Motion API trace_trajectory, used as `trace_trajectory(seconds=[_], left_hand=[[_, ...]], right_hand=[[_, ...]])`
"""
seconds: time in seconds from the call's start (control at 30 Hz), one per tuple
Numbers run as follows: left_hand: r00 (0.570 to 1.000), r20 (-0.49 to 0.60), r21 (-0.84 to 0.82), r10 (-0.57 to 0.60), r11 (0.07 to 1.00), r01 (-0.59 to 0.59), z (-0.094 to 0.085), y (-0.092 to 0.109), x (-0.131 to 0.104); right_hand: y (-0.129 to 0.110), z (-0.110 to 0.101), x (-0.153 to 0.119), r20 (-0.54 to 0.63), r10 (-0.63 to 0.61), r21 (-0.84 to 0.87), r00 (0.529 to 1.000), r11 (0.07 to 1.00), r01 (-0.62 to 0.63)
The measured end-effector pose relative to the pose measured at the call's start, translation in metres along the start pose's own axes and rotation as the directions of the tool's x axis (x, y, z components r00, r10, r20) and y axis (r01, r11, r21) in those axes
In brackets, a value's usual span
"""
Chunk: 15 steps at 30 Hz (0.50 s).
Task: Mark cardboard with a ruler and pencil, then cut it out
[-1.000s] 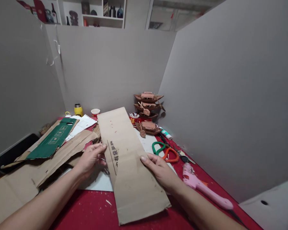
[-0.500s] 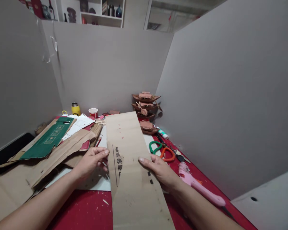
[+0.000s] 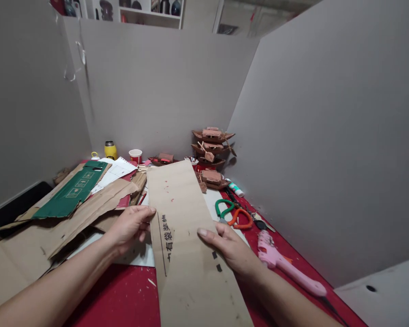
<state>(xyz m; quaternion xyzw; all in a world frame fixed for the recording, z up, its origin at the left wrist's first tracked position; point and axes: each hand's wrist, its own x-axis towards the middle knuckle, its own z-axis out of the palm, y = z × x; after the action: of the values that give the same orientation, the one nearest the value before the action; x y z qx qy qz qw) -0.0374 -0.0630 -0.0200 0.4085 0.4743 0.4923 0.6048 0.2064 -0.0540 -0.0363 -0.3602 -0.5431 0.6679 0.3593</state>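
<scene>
Strip of tan cardboard [image 3: 187,263], long, black-printed, held over red bench [image 3: 116,295], near end out of view. Left hand [image 3: 131,229] pinches left edge; right hand [image 3: 236,252] clasps right edge, thumb on top. Light, even grip advisable, avoiding creases. Rightward, pink glue gun [image 3: 286,269]; beyond, green-and-orange-handled scissors [image 3: 230,221]; farthest, brown model boats [image 3: 213,147].

"The surface?"
"A red-topped table [image 3: 116,295], flecked with pale scraps [image 3: 152,282]."
"And on it?"
"A white board [image 3: 139,255] lies mid-table; a pink glue gun [image 3: 296,274] rests at right; a yellow bottle [image 3: 111,151] and red-and-white cup [image 3: 135,157] stand toward the back."
</scene>
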Motion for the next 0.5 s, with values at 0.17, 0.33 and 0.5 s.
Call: trace_trajectory(seconds=[0.17, 0.33, 0.5], left_hand=[[0.994, -0.003, -0.073, -0.108, 0.992, 0.107, -0.0006, 0.0015, 0.0023], [0.982, 0.009, -0.082, -0.190, 0.978, 0.190, 0.0027, 0.0009, 0.0004], [0.984, -0.036, -0.096, -0.173, 0.981, 0.169, 0.0055, -0.0014, -0.0026]], right_hand=[[-0.0031, 0.0025, -0.0031, 0.048, 0.035, -0.005, 0.998, 0.999, -0.035], [-0.0039, 0.0023, -0.0052, 0.013, 0.063, -0.043, 0.998, 0.997, -0.063], [-0.0068, 0.0049, -0.0075, -0.021, 0.052, -0.085, 0.998, 0.995, -0.053]])
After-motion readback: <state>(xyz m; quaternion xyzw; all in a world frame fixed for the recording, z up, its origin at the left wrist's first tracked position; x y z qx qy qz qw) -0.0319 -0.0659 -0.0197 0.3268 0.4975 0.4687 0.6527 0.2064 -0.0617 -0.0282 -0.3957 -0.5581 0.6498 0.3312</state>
